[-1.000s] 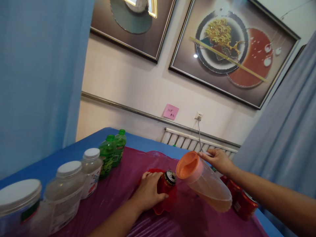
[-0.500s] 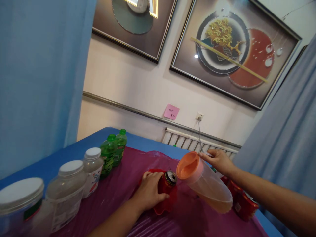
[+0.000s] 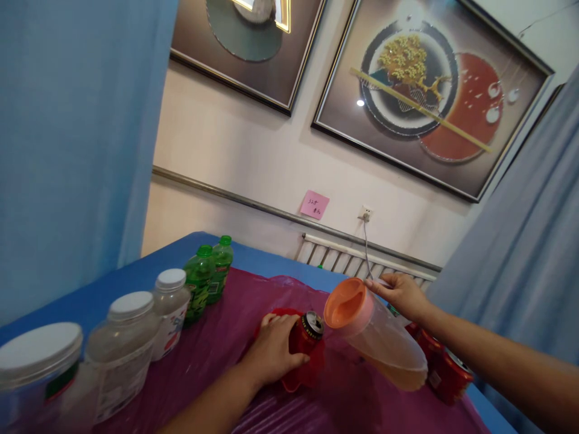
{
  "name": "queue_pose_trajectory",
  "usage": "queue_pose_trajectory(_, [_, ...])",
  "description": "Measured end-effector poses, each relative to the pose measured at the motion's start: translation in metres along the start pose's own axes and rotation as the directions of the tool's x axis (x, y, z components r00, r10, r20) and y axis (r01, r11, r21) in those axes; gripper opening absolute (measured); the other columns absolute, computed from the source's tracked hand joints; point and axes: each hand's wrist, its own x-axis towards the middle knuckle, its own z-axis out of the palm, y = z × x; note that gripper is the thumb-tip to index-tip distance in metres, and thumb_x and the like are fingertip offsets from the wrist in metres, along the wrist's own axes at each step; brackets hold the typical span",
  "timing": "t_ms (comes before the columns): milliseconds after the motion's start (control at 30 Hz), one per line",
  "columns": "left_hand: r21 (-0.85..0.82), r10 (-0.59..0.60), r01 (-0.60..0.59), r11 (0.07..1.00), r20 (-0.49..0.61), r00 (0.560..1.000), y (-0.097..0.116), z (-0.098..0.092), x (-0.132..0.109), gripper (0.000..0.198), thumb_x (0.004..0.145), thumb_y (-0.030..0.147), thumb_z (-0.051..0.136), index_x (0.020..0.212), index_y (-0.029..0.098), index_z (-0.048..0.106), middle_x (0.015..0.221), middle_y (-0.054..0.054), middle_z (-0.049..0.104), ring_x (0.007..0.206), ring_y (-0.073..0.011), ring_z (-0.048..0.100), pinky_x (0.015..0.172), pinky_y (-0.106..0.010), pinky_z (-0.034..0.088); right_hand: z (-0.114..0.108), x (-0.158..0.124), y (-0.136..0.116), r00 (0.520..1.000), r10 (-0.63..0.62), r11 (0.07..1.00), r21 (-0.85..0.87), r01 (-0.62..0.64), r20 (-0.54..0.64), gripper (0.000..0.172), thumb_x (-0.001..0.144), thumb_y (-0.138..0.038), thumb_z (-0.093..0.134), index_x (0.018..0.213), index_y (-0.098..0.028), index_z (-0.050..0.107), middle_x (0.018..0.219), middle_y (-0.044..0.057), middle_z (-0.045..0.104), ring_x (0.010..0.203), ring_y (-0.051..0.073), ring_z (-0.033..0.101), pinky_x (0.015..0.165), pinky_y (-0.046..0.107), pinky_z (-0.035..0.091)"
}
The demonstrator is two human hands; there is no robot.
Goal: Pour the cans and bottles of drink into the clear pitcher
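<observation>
My left hand (image 3: 274,352) is closed around a red drink can (image 3: 306,337), which stands upright with its top opened. Under and around the can lies a red scalloped dish (image 3: 296,381), partly hidden by the hand. My right hand (image 3: 400,295) grips a translucent plastic pitcher (image 3: 384,343) near its top; the handle is hidden behind the fingers. An orange lid (image 3: 346,303) covers the pitcher, which tilts left toward the can. Brownish liquid lies low along its side. The lid is close to the can but apart from it, and no stream shows between them.
Along the left stand white-lidded clear jars (image 3: 131,349) and green-capped bottles (image 3: 201,283). More red cans (image 3: 450,377) stand at right, under my right forearm. A purple plastic sheet (image 3: 253,289) covers part of the blue table (image 3: 181,253). Behind are a radiator (image 3: 335,259) and blue curtains (image 3: 81,132).
</observation>
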Motion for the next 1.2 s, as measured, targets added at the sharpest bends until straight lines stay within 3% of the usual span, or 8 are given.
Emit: queue_pose_trajectory(1200, [0.001,-0.004,0.004,1.0,0.012,1.0,0.0015,-0.0016,-0.0017,0.07,0.062,0.044,0.086,0.125,0.024,0.063,0.129,-0.01,0.069,0.121,-0.0336,0.059,0.114,-0.05,0.03,-0.0006,-0.0003,0.0039,1.0,0.004,1.0,-0.017,-0.004,-0.005,0.067,0.078,-0.082,0.055,0.055,-0.026,0.026,0.055,-0.008,0.021,0.051,0.01,0.022,0.047,0.027,0.016])
